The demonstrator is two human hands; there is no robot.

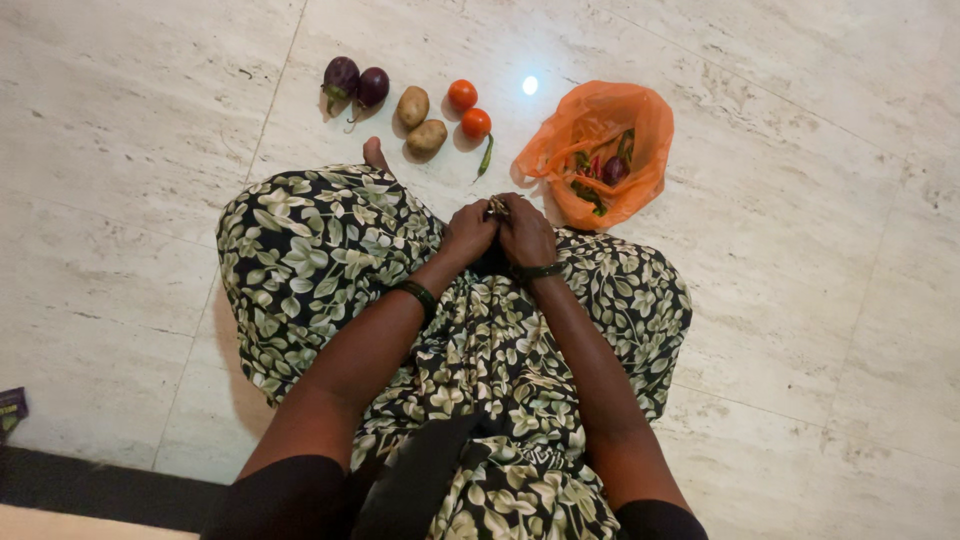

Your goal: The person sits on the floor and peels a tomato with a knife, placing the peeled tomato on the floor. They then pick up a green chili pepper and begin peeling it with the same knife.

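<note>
I sit on the floor in a leaf-print dress (320, 250). My left hand (468, 234) and my right hand (526, 234) are pressed together over my lap, fingers curled around a small dark object (497, 207) that is too hidden to identify. Both wrists carry dark bangles. In front of my knees lie two purple eggplants (355, 83), two potatoes (420, 120), two red tomatoes (468, 108) and one green chilli (486, 156) on the pale floor, apart from my hands.
An orange plastic bag (640, 130) lies open at the right of the row, with chillies and an eggplant inside. The floor is pale marble tile (800, 300). A dark strip (90, 490) and a small box corner (12, 408) sit at the lower left.
</note>
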